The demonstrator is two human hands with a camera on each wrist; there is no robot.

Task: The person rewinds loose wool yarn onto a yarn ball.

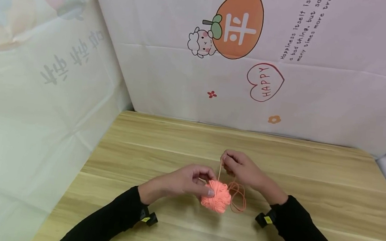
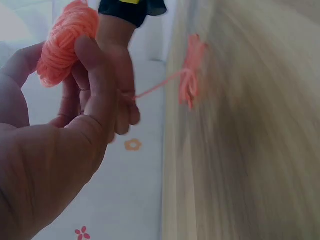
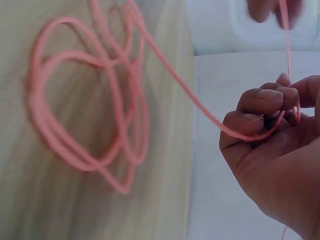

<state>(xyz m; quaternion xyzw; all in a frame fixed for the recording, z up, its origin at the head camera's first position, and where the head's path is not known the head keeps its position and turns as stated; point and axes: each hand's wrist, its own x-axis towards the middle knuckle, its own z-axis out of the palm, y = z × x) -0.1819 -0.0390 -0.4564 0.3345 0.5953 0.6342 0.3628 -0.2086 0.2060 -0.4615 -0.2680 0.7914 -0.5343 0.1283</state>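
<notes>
A coral-pink ball of yarn (image 1: 218, 197) is gripped between the thumb and fingers of my left hand (image 1: 186, 181). The left wrist view shows the yarn ball (image 2: 65, 45) held up above the table. My right hand (image 1: 242, 168) is farther forward and to the right, pinching a strand of yarn (image 1: 220, 170) that runs tight from the ball. In the right wrist view the strand (image 3: 200, 107) passes through the curled fingers of my right hand (image 3: 275, 130). From there it leads down to loose loops of yarn (image 3: 75, 160) on the tabletop.
The wood-grain table (image 1: 162, 141) spreads under both hands. Behind it hangs a pale printed cloth (image 1: 168, 82) with a fruit, a heart and lettering, and another pale cloth (image 1: 28, 125) hangs on the left. Each black sleeve carries a small dark wrist device.
</notes>
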